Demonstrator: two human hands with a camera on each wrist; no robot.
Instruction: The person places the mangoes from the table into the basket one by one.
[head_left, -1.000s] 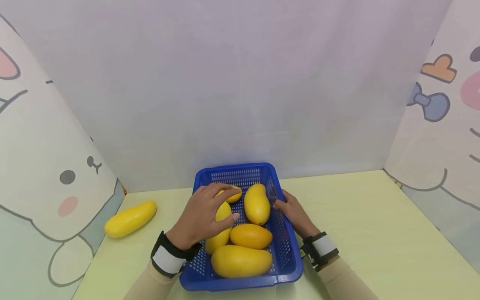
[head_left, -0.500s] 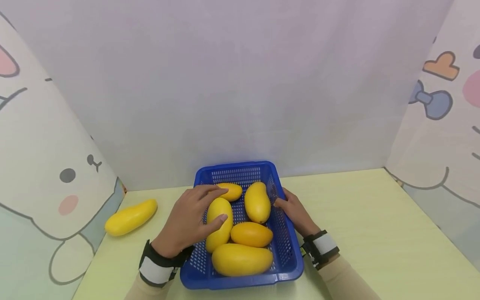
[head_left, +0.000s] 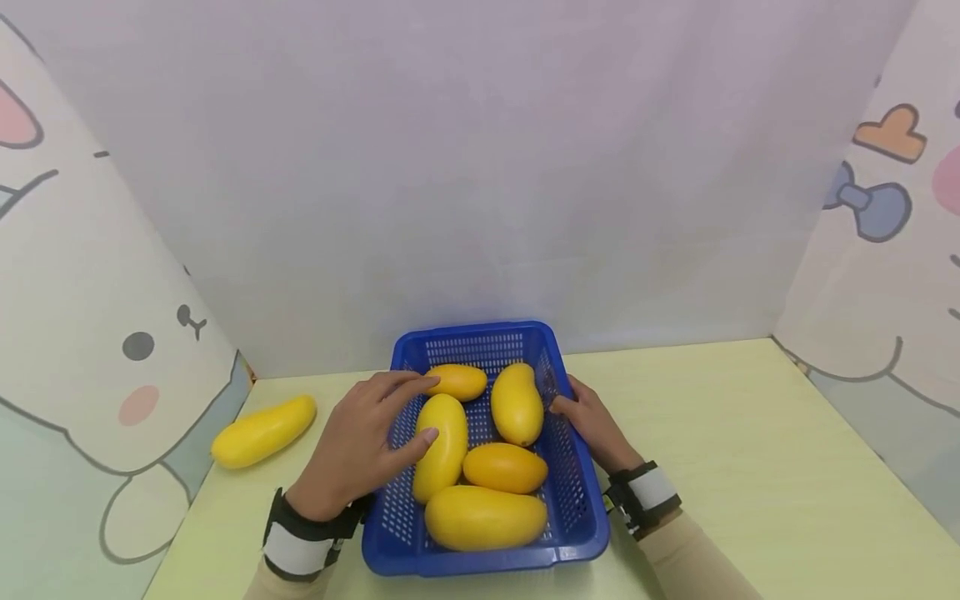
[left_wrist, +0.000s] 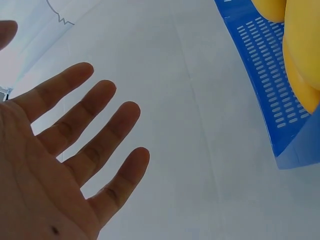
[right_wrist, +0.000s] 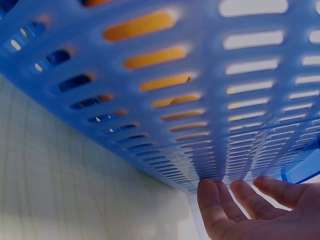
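A blue slotted plastic basket (head_left: 483, 562) stands mid-table, with several smooth yellow and orange mango-like fruits inside. An orange fruit (head_left: 506, 467) lies crosswise behind a larger yellow one (head_left: 486, 518). My left hand (head_left: 358, 450) is over the basket's left side, fingers spread and nothing in its grasp. Its thumb and fingertips overlap the long yellow fruit (head_left: 441, 448) and the back left fruit (head_left: 457, 382) in the head view. The left wrist view shows that palm (left_wrist: 45, 175) apart from the basket. My right hand (head_left: 600, 429) grips the right rim, thumb inside, fingertips (right_wrist: 207, 192) against the outer wall.
Another long yellow fruit (head_left: 264, 432) lies on the pale green table (head_left: 720, 450), left of the basket. A grey-white cloth backdrop (head_left: 480, 183) rises behind the table. Side panels with cartoon drawings (head_left: 97, 333) flank both ends.
My left hand has drawn back to the left and slightly toward me, uncovering more of the long yellow fruit and the back left one. The right hand stays at the rim.
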